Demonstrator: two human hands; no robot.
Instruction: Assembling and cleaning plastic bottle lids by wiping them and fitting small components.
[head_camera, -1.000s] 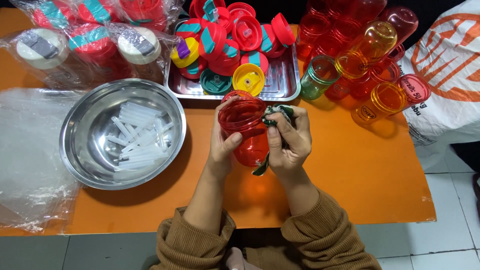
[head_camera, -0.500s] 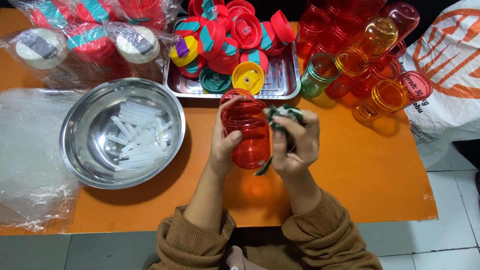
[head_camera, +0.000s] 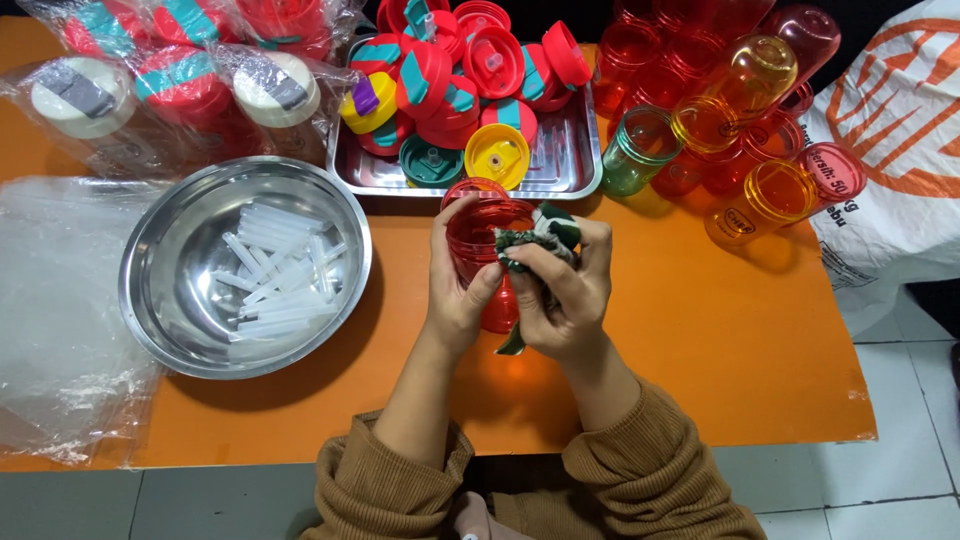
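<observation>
Red cup (head_camera: 478, 245): sitting at frame centre, just below the steel tray (head_camera: 570, 170), held above the orange worktop (head_camera: 720, 330); long axis running up-down in the picture, open mouth pointing toward the tray. Left hand (head_camera: 455, 290) is wrapping its left side, fingers clamped on the wall. Right hand (head_camera: 560, 295) is gripping a crumpled green cloth (head_camera: 535, 240) and pressing it to the cup's right rim. Both hands are meeting at the cup. Steel bowl (head_camera: 170, 300) of white straws is lying left of centre.

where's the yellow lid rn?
Head view: the yellow lid lies at the front edge of the steel tray, just beyond the red cup in the left hand.
</observation>
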